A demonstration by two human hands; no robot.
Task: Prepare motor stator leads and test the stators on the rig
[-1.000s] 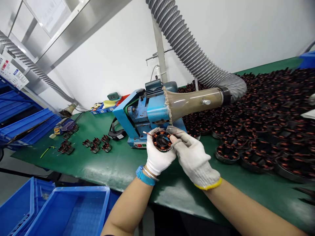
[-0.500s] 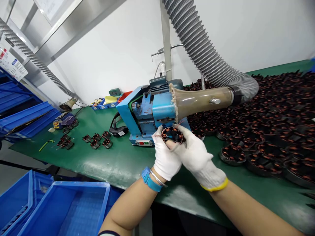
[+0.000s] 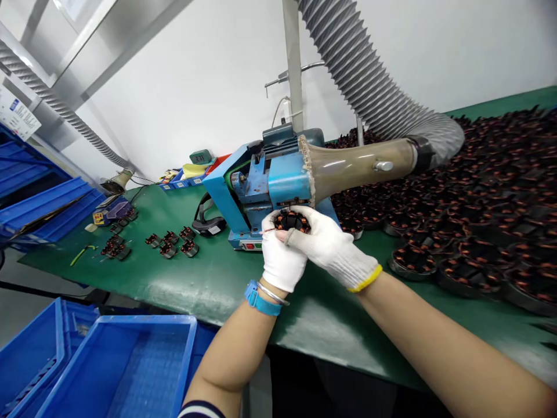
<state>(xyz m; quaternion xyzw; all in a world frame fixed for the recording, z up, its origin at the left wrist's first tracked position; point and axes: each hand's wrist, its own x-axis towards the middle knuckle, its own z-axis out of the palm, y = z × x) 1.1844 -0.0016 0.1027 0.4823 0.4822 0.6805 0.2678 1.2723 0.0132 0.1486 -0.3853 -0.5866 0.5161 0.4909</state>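
Inside the bench's front edge, left hand and right hand shared a grip on the coil ring, newly tipped flatter by the machine, apparently mid-adjustment.

The left hand and right hand are sheathed in matt white cloth; the wound ring is made up of coppery wire and dark parts; the machine is finished in blue paint, scuffed in places; the hood is formed of glossy, plastic-looking material, roughly crusted at its rim; the tabletop is surfaced in smooth green, sheen-catching sheeting; the bangle is made of polished metal.
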